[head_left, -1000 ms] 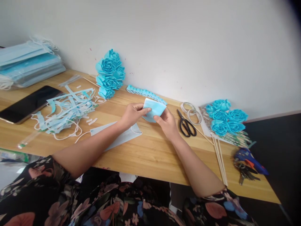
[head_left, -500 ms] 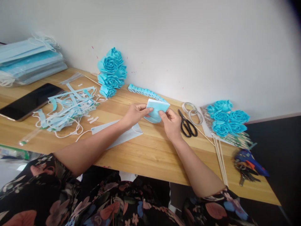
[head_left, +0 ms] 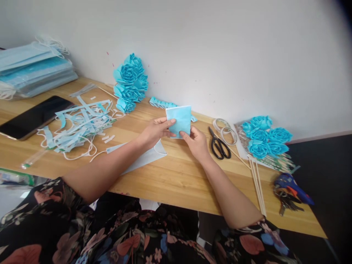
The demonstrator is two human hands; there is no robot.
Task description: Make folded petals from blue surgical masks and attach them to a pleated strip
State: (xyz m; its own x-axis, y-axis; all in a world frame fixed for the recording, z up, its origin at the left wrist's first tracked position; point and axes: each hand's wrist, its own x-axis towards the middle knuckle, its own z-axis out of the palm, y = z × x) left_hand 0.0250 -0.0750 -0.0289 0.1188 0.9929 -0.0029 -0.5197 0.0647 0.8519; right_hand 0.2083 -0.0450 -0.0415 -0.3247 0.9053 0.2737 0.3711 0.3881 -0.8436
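Between my hands, above the table, is a folded light-blue square of mask fabric with a pale edge along its top. My left hand pinches its left side, thumb on the front face. At the lower right corner my right hand grips it between thumb and fingers. Behind the square lies a row of pleated blue pieces, partly hidden by it. A face mask rests flat under my left forearm. Black-handled scissors lie right of my right hand.
A wooden table meets a wall. On the left are stacked masks, a phone and cut scraps with ear loops. Blue fabric roses stand behind; more roses, tape rolls, sticks, keys and a blue glue gun are right.
The blue fabric has turned more upright and shifted slightly left, its front now flat as a square. My right hand has moved down to its lower corner.
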